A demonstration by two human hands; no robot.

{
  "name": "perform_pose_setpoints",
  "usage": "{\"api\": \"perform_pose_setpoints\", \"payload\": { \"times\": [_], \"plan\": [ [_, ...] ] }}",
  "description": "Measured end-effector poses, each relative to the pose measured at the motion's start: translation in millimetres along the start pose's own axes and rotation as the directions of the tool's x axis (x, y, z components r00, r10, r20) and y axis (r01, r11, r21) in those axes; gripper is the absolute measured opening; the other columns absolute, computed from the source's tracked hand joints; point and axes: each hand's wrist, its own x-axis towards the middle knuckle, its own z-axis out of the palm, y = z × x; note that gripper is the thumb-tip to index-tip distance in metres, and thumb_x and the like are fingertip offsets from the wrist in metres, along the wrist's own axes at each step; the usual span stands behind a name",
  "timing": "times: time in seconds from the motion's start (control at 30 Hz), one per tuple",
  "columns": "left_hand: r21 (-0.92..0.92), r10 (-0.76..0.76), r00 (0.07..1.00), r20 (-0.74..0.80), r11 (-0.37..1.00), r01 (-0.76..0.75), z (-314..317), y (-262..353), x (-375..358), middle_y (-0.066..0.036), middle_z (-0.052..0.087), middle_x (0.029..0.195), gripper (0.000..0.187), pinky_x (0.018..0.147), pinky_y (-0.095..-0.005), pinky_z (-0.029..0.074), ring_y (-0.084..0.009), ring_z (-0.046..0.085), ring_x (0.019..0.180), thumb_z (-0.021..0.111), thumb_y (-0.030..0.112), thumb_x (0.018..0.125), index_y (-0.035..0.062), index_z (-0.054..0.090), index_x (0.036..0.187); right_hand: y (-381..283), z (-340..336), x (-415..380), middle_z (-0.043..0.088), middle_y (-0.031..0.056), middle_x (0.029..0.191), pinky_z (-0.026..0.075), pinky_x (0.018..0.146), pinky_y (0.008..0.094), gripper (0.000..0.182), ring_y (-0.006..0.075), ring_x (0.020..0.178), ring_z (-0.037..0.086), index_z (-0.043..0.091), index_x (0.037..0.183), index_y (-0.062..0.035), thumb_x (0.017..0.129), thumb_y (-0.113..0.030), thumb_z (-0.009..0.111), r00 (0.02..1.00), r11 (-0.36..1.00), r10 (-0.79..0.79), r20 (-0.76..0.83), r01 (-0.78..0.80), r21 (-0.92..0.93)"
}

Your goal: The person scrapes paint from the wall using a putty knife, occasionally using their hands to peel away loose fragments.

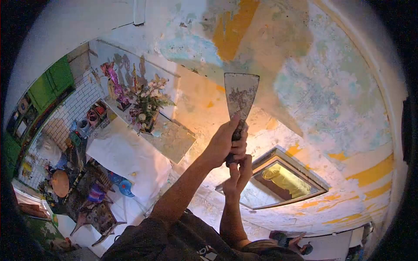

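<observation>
Both of my hands are closed around a paint scraper held upright in the middle of the view. Its wide blade is stained and worn, and its straight edge points up, overlapping the patchy wall. My left hand wraps the upper handle, the thumb lying along it toward the blade. Just below, my right hand grips the lower end of the dark handle. The surface around the blade shows bare plaster, pale blue-green areas and orange-yellow paint patches.
Below right is a framed opening with a yellow bundle inside. To the left stand a flower arrangement, a white-covered table, chairs and green cabinets. Another person appears small at the lower right.
</observation>
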Motion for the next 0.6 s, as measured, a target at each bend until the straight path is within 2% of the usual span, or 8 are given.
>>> {"api": "perform_pose_setpoints", "payload": {
  "times": [0.13, 0.17, 0.23, 0.3, 0.4, 0.5, 0.57, 0.6],
  "plan": [
    [0.097, 0.115, 0.984, 0.137, 0.987, -0.129, 6.0, -18.9, 8.4, 0.003, 0.037, 0.051, 0.048, 0.047, -0.0210, 0.036, -0.0068, 0.035, 0.043, 0.031, 0.048, 0.096, 0.0087, 0.045, 0.073, -14.7, -15.2, 8.5, 0.044, -0.0026, 0.066, 0.027, 0.045, 0.0183, 0.026, 0.0031, 0.054, 0.036, 0.049, 0.096, -0.0017, 0.093, -0.027, 0.045, 0.972, 0.951, 0.225, 0.072, -0.235, 0.202],
    [0.094, 0.113, 0.984, 0.139, 0.987, -0.127, 7.8, -21.1, 9.3, 0.003, 0.037, 0.051, 0.048, 0.047, -0.0210, 0.036, -0.0068, 0.035, 0.043, 0.031, 0.048, 0.096, 0.0087, 0.045, 0.073, -8.8, -21.5, 10.0, 0.044, -0.0026, 0.066, 0.027, 0.045, 0.0183, 0.026, 0.0031, 0.054, 0.036, 0.049, 0.096, -0.0017, 0.093, -0.027, 0.045, 0.972, 0.952, 0.226, 0.069, -0.235, 0.198],
    [0.385, 0.177, 0.977, 0.117, 0.899, -0.209, 12.5, -25.2, 9.8, 0.001, 0.041, 0.053, 0.049, 0.050, -0.0213, 0.039, -0.0067, 0.038, 0.044, 0.029, 0.048, 0.097, 0.0079, 0.046, 0.074, -1.3, -30.5, 13.1, 0.044, -0.0024, 0.066, 0.027, 0.045, 0.0190, 0.027, 0.0030, 0.053, 0.036, 0.050, 0.100, -0.0012, 0.093, -0.027, 0.047, 0.986, 0.982, 0.087, 0.140, -0.108, 0.155],
    [0.362, 0.120, 0.985, 0.126, 0.919, -0.158, 15.4, -22.8, 8.3, 0.000, 0.045, 0.058, 0.048, 0.052, -0.0215, 0.040, -0.0070, 0.044, 0.050, 0.031, 0.046, 0.097, 0.0062, 0.049, 0.079, -14.7, -37.0, 15.6, 0.044, -0.0023, 0.065, 0.027, 0.045, 0.0196, 0.025, 0.0035, 0.052, 0.035, 0.050, 0.095, -0.0014, 0.094, -0.026, 0.048, 0.971, 0.971, 0.180, 0.158, -0.201, 0.126],
    [0.372, 0.178, 0.982, 0.061, 0.909, -0.188, 11.9, -25.2, 12.4, -0.003, 0.054, 0.069, 0.040, 0.058, -0.0228, 0.044, -0.0088, 0.052, 0.062, 0.038, 0.041, 0.097, 0.0044, 0.052, 0.091, -22.2, -38.3, 17.9, 0.045, -0.0022, 0.064, 0.027, 0.045, 0.0200, 0.022, 0.0038, 0.052, 0.036, 0.051, 0.088, -0.0021, 0.094, -0.023, 0.047, 0.957, 0.942, 0.266, 0.112, -0.283, 0.182],
    [0.459, 0.310, 0.950, 0.034, 0.839, -0.291, 7.5, -16.9, 18.2, -0.005, 0.058, 0.082, 0.030, 0.069, -0.0271, 0.048, -0.0117, 0.056, 0.070, 0.041, 0.032, 0.097, 0.0041, 0.051, 0.101, -9.0, -51.1, 19.4, 0.047, -0.0009, 0.062, 0.029, 0.045, 0.0209, 0.021, 0.0047, 0.052, 0.038, 0.053, 0.084, -0.0018, 0.092, -0.021, 0.049, 0.975, 0.984, 0.176, 0.136, -0.178, 0.002],
    [0.461, 0.369, 0.928, -0.058, 0.834, -0.303, 9.8, -9.5, 21.8, -0.006, 0.061, 0.085, 0.026, 0.072, -0.0290, 0.049, -0.0127, 0.058, 0.074, 0.045, 0.028, 0.096, 0.0039, 0.051, 0.104, -20.9, -57.0, 31.7, 0.046, -0.0001, 0.059, 0.032, 0.046, 0.0229, 0.020, 0.0066, 0.052, 0.041, 0.055, 0.080, -0.0023, 0.089, -0.020, 0.054, 0.991, 0.969, 0.049, 0.128, -0.017, -0.247],
    [0.521, 0.438, 0.898, -0.031, 0.774, -0.359, 10.7, -7.1, 24.3, -0.006, 0.061, 0.086, 0.026, 0.073, -0.0288, 0.049, -0.0132, 0.059, 0.076, 0.046, 0.028, 0.096, 0.0036, 0.053, 0.103, -34.1, -59.6, 41.2, 0.045, -0.0003, 0.055, 0.033, 0.047, 0.0252, 0.020, 0.0082, 0.052, 0.042, 0.056, 0.078, -0.0022, 0.086, -0.021, 0.058, 0.991, 0.932, 0.096, 0.094, -0.057, -0.359]
  ]
}}
